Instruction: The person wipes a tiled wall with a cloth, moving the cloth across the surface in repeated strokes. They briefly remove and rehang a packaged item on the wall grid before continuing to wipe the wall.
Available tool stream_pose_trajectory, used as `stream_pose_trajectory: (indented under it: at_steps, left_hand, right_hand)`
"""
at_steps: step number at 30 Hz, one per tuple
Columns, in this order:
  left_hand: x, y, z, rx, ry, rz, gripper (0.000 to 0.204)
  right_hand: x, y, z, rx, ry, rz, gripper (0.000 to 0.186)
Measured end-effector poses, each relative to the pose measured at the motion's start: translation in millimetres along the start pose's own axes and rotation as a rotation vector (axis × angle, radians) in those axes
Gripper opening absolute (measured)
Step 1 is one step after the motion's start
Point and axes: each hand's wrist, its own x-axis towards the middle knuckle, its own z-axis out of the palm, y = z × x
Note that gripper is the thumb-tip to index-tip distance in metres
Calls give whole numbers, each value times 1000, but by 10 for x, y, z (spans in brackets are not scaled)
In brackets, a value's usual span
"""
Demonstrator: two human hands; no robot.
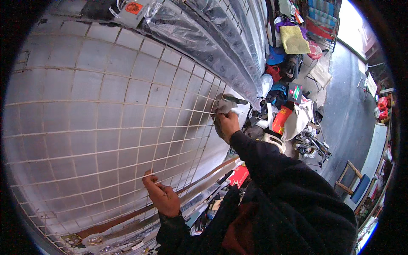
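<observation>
A white wire grid (127,104) stands against a pale grey surface across the left of the view. My left hand (162,194) is at its lower part, fingers curled onto a wire. Higher up, at the grid's right edge, my right hand (228,124) pinches a crumpled grey item (222,106), perhaps cloth. A dark green object (237,100) sticks out to the right from that item; what it is I cannot make out. Long grey items in clear plastic (199,38) hang just above the grid.
A heap of bags, boxes, shoes and clothing (280,127) lies right of the grid. Folding chairs (318,76) stand beside a grey walkway (346,110) leading to a bright opening. A wooden frame (348,176) and a cluttered shelf edge (382,157) line the far right.
</observation>
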Motion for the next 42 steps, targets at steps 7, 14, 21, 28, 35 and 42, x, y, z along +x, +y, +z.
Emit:
stream_pose_trajectory:
  at_steps: [7,14,21,28,35,42]
  left_hand:
    - [28,23,2,11,46,66,62]
    - [2,38,-33,1,2,51,62]
    - [23,81,-22,-7,3,37,61]
    - [2,63,-42,-72,-10,38,62]
    - [35,-48,21,-31,35,79,66]
    - [-26,-14,7,-104,29,12,65]
  right_hand:
    - [-175,-629,-160,-224,174,-247,22]
    - [-166,-881,200,-103,40,-49,32]
    - [-24,-825,122,-234,12,-155,30]
    - [59,-804,277,-237,132,-91,33]
    - [-126,-979,58,-289,-5,-217,37]
    - [-199,-1010,211,-284,105,-194,34]
